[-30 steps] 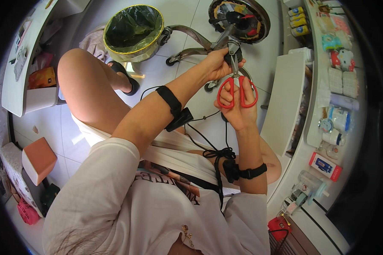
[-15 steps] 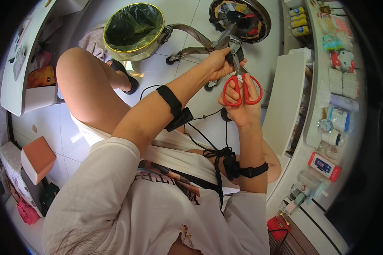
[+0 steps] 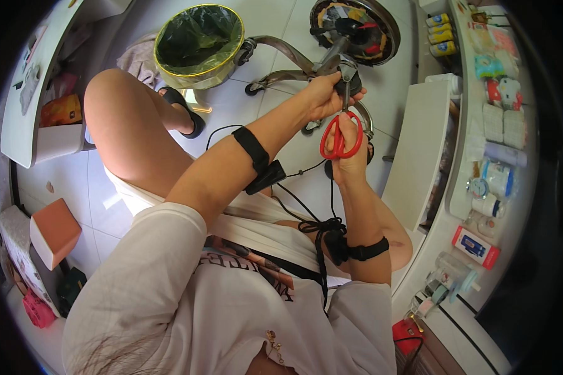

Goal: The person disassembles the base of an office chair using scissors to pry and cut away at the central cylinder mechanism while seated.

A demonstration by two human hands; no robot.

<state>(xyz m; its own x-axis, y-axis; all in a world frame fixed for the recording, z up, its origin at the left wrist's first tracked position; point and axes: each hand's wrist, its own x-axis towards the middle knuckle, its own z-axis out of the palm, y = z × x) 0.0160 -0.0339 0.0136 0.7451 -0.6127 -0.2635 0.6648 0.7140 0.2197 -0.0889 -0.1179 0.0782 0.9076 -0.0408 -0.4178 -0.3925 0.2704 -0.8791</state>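
Note:
My right hand (image 3: 349, 159) grips a pair of scissors (image 3: 339, 142) by its red handles, with the blades pointing away from me. The handles are now close together and the blades look closed. The blade tips reach a dark caster wheel (image 3: 351, 85) at the end of a metal leg. My left hand (image 3: 324, 99) is closed around that caster, thumb on the near side and fingertips showing beyond it. The caster belongs to a stool (image 3: 288, 49) lying on its side, with a curved metal base and a round seat turned underside toward me. What sits between the blades is too small to tell.
A bin (image 3: 197, 81) with a dark liner and yellow rim stands left of the stool. A white cabinet (image 3: 413, 144) and a cluttered shelf (image 3: 460, 187) line the right. A salmon-coloured box (image 3: 55, 234) is at left. Black cords (image 3: 322, 225) hang between my strapped forearms.
The scissors have gone from spread handles to handles drawn together. My right hand has shifted slightly left. My left hand stays on the caster.

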